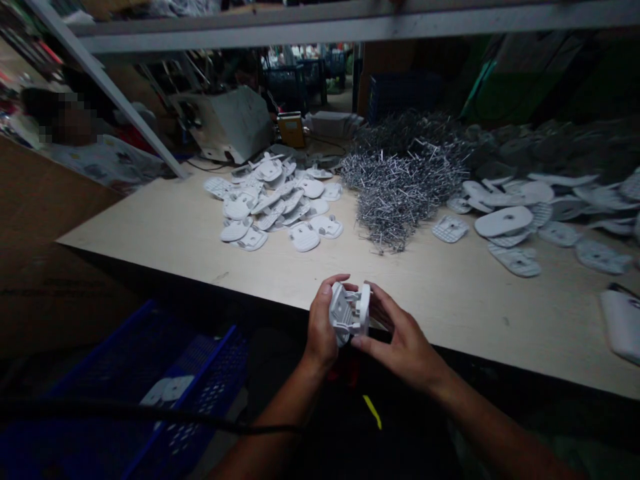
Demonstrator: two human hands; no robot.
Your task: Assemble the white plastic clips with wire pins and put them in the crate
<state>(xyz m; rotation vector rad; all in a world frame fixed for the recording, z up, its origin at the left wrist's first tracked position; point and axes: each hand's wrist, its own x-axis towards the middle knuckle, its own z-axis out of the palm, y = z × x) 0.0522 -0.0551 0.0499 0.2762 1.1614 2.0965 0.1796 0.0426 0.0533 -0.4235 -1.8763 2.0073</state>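
A long wooden counter runs across the view, with a blue plastic crate below its near edge on the left and a few white pieces lying in the crate. On the counter sits a large tangled heap of metal pins. A pile of white plastic pieces lies to its left, and more white pieces are spread to its right. A white plastic part is held up at the counter's near edge, clear of the piles. The left hand grips it, fingers curled around one side. The right hand grasps the other side, its fingertips pressed against the part's upright edge.
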